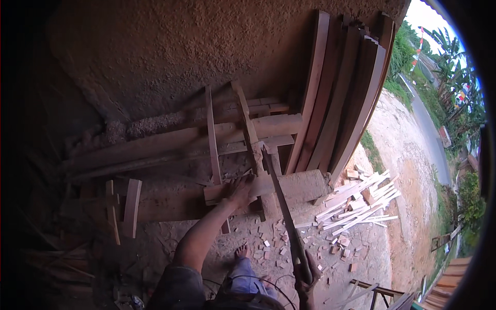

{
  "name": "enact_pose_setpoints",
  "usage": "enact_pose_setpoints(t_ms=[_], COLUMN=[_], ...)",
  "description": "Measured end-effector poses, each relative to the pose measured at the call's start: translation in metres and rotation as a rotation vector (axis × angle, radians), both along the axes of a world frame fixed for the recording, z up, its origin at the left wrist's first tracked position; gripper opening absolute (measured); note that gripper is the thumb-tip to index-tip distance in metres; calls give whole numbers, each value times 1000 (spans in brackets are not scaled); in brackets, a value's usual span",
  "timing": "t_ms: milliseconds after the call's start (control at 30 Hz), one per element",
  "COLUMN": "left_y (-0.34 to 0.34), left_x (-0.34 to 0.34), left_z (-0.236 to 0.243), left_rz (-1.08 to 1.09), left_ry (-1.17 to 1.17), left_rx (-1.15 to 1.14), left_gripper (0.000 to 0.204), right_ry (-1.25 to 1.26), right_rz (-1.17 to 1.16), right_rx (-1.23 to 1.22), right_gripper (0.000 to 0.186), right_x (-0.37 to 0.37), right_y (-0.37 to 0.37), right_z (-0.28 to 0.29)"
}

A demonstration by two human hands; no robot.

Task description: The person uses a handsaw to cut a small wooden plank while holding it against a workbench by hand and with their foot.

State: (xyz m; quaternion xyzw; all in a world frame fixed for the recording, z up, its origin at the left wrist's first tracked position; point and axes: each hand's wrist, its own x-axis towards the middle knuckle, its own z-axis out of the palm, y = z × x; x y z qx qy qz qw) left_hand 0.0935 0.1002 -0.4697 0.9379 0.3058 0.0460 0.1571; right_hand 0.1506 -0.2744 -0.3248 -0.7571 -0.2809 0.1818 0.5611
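My left hand (238,192) is closed over a short board (217,194) lying across a timber bench (294,188), beside a rough upright batten (243,116). My right hand (306,281) grips the handle of a long, narrow tool (283,201), which looks like a handsaw. The tool’s far end reaches up to the short board’s right, near a pale wood piece (274,155). A narrow upright plank (212,134) stands just left of the batten.
Long planks (351,93) lean against the rough wall (155,46) at the upper right. Pale offcuts (356,206) are heaped at right; small blocks litter the floor (330,279) round my bare feet (242,252). Two short boards (132,206) stand at left. A road (434,139) runs outside.
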Motion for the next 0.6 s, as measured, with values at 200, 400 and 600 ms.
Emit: enact_pose_setpoints(t_ms=[200, 400, 600], left_y=[0, -2, -9], left_x=[15, 43, 59], left_z=[8, -11, 3], left_rz=[123, 285, 406], left_ry=[-348, -379, -350], left_rx=[37, 67, 60], left_gripper=[68, 30, 35], right_ry=[-44, -196, -47], right_rz=[32, 35, 24], right_rx=[35, 87, 38], right_gripper=[53, 54, 52], right_x=[-10, -15, -14], right_y=[10, 1, -11], right_z=[-20, -48, -49])
